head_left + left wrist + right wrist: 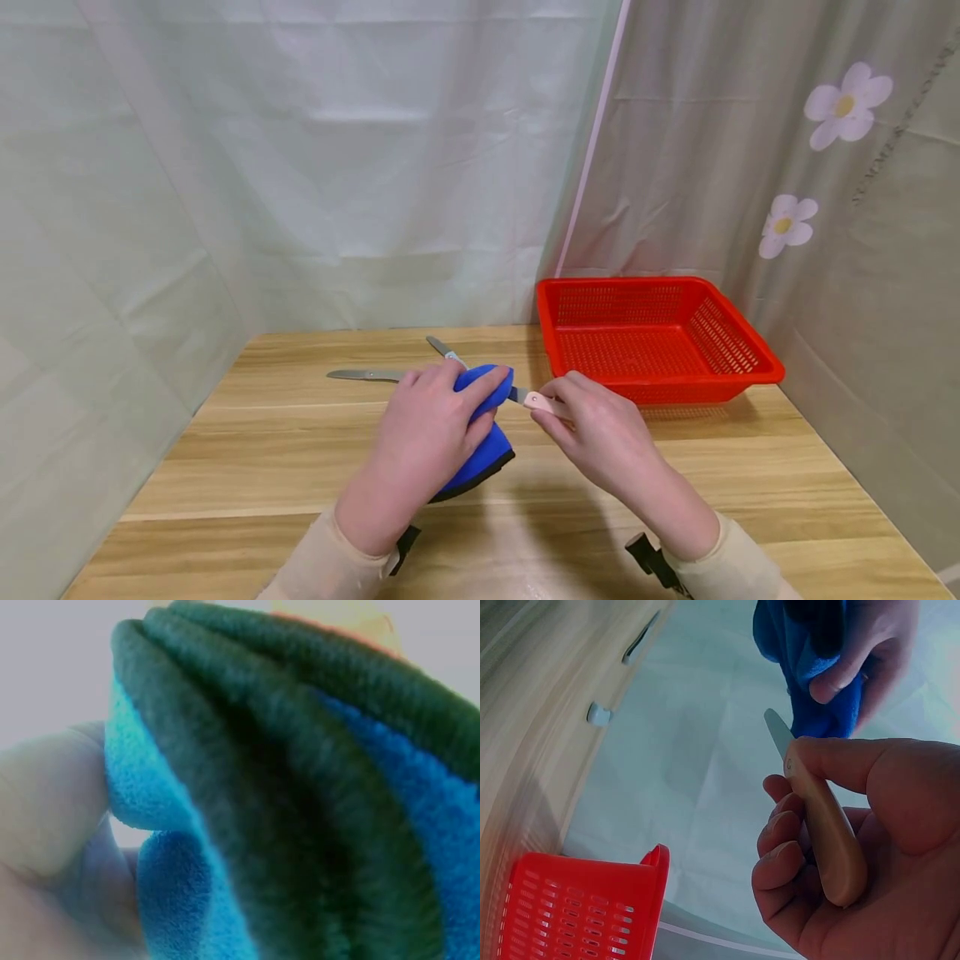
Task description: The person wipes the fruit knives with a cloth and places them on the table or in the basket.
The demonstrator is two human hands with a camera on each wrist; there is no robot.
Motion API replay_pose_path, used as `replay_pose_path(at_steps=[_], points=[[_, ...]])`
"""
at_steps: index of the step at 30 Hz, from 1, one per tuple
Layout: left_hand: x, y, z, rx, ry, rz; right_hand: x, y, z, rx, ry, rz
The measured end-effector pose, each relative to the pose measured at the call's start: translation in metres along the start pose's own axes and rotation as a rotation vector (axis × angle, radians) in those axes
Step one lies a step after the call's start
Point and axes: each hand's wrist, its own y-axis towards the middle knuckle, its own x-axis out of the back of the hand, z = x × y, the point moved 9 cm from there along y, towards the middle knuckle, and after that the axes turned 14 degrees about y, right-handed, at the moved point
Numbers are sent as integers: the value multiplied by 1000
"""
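My left hand (427, 425) grips a blue cloth (480, 454) with black edging, folded between thumb and fingers. Its thick dark hem fills much of the left wrist view. With my right hand (607, 425) I hold a small knife (829, 840) by its pale handle, thumb along the side near the rivet. The knife's blade (778, 733) points toward the cloth, and in the head view its tip is hidden by the cloth. Beyond my left hand two more knives lie on the table: one knife (363, 375) points left, the other knife (442, 347) points away; hand and cloth partly cover them.
A red plastic basket (645, 393) with slotted sides stands at the back right of the wooden table (247, 467), just past my right hand. Pale curtains (390, 167) hang behind and at both sides, close to the table's edges.
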Motion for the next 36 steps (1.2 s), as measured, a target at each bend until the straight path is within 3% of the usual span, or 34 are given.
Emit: replay_pose_path(at_steps=[7,15,36], points=[[1,-2,-17,-41,-14,5,-2,-1,0,5,-23,4],[-4,-1,-20,-51,3,35,-2,-2,1,5,-23,12],[-12,1,9,27,13,37,-1,0,0,14,3,12]])
